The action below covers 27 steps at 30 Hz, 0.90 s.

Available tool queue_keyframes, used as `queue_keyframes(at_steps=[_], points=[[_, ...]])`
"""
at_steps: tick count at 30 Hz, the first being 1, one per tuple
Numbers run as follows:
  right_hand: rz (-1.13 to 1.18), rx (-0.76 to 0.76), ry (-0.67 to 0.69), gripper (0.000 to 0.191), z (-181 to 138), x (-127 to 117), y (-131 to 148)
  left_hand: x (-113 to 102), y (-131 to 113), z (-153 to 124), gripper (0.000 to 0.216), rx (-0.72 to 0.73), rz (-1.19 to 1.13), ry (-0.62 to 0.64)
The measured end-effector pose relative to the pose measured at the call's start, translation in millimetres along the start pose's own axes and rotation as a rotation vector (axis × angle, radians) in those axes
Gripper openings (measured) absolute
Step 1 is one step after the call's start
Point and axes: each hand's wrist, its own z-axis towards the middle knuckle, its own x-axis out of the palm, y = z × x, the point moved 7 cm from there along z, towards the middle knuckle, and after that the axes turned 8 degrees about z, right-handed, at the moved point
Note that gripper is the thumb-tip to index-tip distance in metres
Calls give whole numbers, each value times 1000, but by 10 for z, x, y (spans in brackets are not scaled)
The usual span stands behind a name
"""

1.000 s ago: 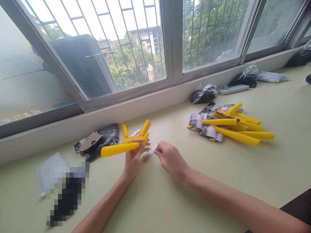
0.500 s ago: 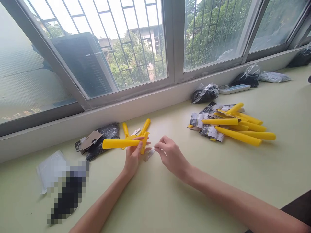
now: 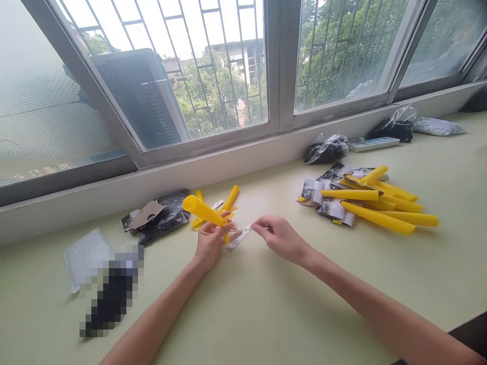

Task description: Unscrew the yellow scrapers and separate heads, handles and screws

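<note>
The handle [image 3: 201, 209] at centre was bright yellow, like the pile of handles [image 3: 380, 219] at right; the cards [image 3: 310, 190] there were printed black and white. The thin strip [image 3: 240, 230] was silvery, the table [image 3: 266, 314] pale green, the bag [image 3: 173, 213] at centre-left black

A pixelated patch [image 3: 108, 291] in the lower left of the frame blots out whatever lies there. The thin silvery piece [image 3: 240, 230] pinched by my right hand [image 3: 283, 238] is too small for me to identify. The near end of the yellow handle [image 3: 201, 210] disappears inside my left hand [image 3: 210, 243], which also covers part of the yellow pieces [image 3: 230, 197] behind it. Both forearms run off the bottom edge. Print on the cards [image 3: 331, 205] is unreadable. A black bag [image 3: 475, 100] is cut by the right edge.
</note>
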Motion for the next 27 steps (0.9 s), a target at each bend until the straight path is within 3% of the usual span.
queue_keyframes(at_steps=[5,13,20,27], points=[[225,68,-6,12,52,-26,-107,7,1,-11,32,-7,55,-51],[-27,26,-25,36,-28,43,-66,19,14,-10,38,-59,62,-92],[-1,-121,-73,14,22,10,-40,55,35,-5,40,-71,50,-51],[-97,-54,-12,28,9,73,-106,50,23,-5,39,-62,60,-49]])
